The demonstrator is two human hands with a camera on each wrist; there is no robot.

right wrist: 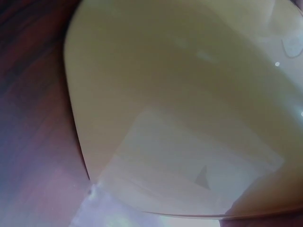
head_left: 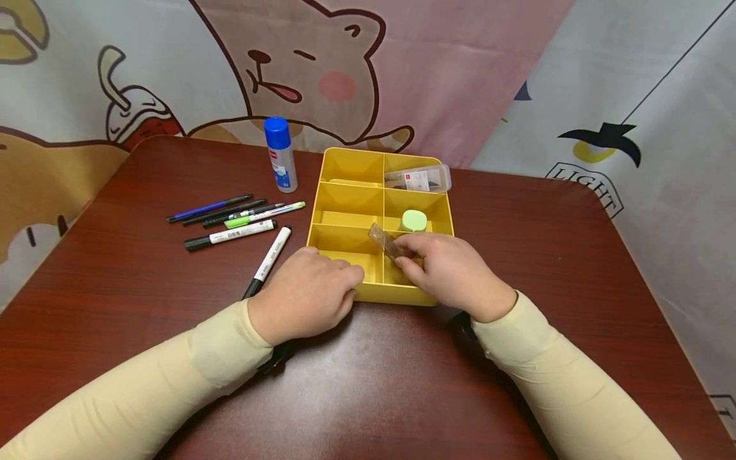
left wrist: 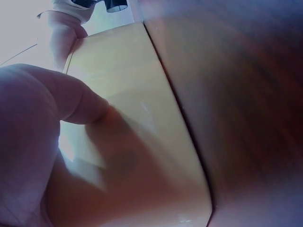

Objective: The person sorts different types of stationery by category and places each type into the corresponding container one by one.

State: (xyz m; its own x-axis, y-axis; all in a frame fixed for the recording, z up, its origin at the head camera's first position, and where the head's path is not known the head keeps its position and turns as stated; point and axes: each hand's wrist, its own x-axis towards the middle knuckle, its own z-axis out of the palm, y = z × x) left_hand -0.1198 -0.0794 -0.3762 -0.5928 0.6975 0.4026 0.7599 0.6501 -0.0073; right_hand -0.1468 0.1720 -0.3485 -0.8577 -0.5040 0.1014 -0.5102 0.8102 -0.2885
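A yellow divided storage box (head_left: pixel 397 294) stands on the table in front of me. My left hand (head_left: pixel 307 294) grips its front left wall; in the left wrist view the thumb (left wrist: pixel 80 101) presses the outer face. Over the front right compartment, my right hand (head_left: pixel 451 271) pinches a flat see-through strip (head_left: pixel 384 241), tilted across the middle divider; its kind cannot be made out. Behind that hand, a light green rounded item (head_left: pixel 413 221) sits in the middle right compartment. A clear plastic case (head_left: pixel 422 179) with a label leans in the back right one. The right wrist view shows only box wall (right wrist: pixel 165 94).
Left of the box stands a glue stick (head_left: pixel 280 156) with a blue cap. Several pens (head_left: pixel 209 207) lie in a group nearby. A white and black marker (head_left: pixel 271 255) lies next to my left hand. A printed cloth (head_left: pixel 460 76) hangs behind the table.
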